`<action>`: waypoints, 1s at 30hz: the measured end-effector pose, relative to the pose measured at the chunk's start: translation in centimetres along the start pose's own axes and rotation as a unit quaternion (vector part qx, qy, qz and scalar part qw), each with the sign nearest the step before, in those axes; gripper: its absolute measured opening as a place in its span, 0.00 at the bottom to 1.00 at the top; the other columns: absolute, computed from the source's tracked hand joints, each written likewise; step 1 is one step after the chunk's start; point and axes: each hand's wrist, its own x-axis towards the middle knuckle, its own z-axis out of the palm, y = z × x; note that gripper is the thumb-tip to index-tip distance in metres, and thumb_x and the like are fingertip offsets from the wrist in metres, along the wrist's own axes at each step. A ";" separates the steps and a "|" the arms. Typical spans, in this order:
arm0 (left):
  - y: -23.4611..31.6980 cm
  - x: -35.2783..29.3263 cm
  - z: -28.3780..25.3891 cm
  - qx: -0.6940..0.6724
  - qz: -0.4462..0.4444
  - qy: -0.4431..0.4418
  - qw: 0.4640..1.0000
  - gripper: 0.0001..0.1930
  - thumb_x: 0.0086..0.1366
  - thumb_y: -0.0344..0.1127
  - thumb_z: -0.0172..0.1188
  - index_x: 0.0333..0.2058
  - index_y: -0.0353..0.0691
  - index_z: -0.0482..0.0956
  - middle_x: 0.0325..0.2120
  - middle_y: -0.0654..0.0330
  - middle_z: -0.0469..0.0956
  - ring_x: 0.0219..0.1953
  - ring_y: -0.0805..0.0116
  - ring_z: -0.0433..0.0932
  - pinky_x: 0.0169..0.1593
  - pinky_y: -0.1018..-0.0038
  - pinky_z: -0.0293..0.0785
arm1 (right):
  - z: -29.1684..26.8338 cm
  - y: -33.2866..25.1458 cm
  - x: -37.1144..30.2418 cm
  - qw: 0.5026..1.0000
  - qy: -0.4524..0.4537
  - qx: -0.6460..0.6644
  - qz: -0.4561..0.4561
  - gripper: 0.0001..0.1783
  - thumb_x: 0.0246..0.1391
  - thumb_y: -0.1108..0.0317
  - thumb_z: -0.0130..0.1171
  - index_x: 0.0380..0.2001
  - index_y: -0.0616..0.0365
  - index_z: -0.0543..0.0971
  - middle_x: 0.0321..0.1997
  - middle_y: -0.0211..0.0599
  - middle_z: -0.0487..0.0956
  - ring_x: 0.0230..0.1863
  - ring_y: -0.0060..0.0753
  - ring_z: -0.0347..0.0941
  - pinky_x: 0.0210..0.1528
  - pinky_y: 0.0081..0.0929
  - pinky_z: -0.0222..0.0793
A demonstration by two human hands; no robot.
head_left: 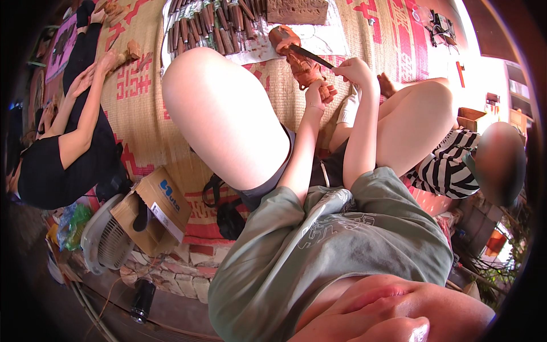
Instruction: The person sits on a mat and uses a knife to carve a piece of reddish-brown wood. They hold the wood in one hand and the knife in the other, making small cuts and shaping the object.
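Observation:
A reddish-brown carved wooden figure (pixel 305 69) is held up in front of my knees, its thick block-like end pointing away from me. My left hand (pixel 320 94) is closed around its near end. With closed fingers, my right hand (pixel 355 72) grips one end of a long, dark, flat file (pixel 310 56). The file slants across the figure, its far end lying by the thick end of the wood. How firmly it touches the carving I cannot tell.
Beyond my knees, several wooden-handled chisels (pixel 211 25) and a carved wooden block (pixel 297 11) lie on white cloth over a patterned mat (pixel 139 62). People sit at left and right. A cardboard box (pixel 156 211) and grey fan (pixel 108 236) stand at lower left.

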 end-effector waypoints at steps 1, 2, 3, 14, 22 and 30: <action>0.0 0.0 0.0 0.002 0.001 -0.002 1.000 0.10 0.45 0.35 0.56 0.25 0.36 0.71 0.23 0.56 0.75 0.23 0.61 0.78 0.22 0.76 0.70 | -0.2 -0.5 -0.4 1.000 0.002 0.007 -0.007 0.13 0.37 0.60 0.64 0.22 0.59 0.79 0.13 0.28 0.72 0.15 0.17 0.64 0.19 0.19 0.60; 0.0 0.1 -0.1 0.004 0.001 -0.004 1.000 0.10 0.45 0.35 0.56 0.26 0.36 0.71 0.23 0.56 0.75 0.23 0.61 0.78 0.22 0.76 0.70 | -0.2 -0.8 -0.7 1.000 0.004 0.014 -0.014 0.13 0.37 0.60 0.64 0.22 0.59 0.79 0.13 0.27 0.71 0.15 0.17 0.64 0.19 0.19 0.60; -0.1 0.1 -0.1 0.004 0.003 -0.005 1.000 0.10 0.46 0.35 0.55 0.26 0.36 0.71 0.23 0.56 0.75 0.23 0.61 0.78 0.21 0.76 0.70 | 0.0 -0.8 -0.6 0.999 0.012 0.023 -0.024 0.13 0.38 0.60 0.64 0.22 0.60 0.79 0.13 0.27 0.71 0.15 0.17 0.64 0.18 0.19 0.60; -1.1 1.0 -0.7 -0.002 0.015 -0.032 0.999 0.11 0.52 0.38 0.51 0.27 0.35 0.69 0.23 0.55 0.75 0.23 0.60 0.78 0.21 0.76 0.71 | 1.5 -2.3 -0.1 0.977 -0.140 0.152 -0.054 0.10 0.45 0.65 0.58 0.25 0.62 0.77 0.11 0.28 0.68 0.11 0.18 0.62 0.13 0.16 0.55; -0.9 0.9 -0.9 -0.017 0.030 -0.052 0.998 0.11 0.55 0.41 0.48 0.28 0.39 0.68 0.24 0.54 0.75 0.23 0.59 0.77 0.19 0.76 0.70 | 2.0 -3.3 -0.4 0.980 -0.141 0.136 -0.047 0.10 0.44 0.64 0.58 0.25 0.61 0.76 0.15 0.27 0.71 0.15 0.17 0.64 0.17 0.15 0.58; -1.0 0.4 -0.4 -0.054 0.041 -0.052 0.996 0.10 0.57 0.42 0.46 0.31 0.42 0.68 0.22 0.57 0.75 0.22 0.59 0.77 0.18 0.77 0.69 | 2.0 -3.1 -0.2 0.979 -0.173 0.093 -0.046 0.10 0.43 0.65 0.57 0.26 0.61 0.77 0.16 0.28 0.72 0.17 0.17 0.67 0.19 0.15 0.61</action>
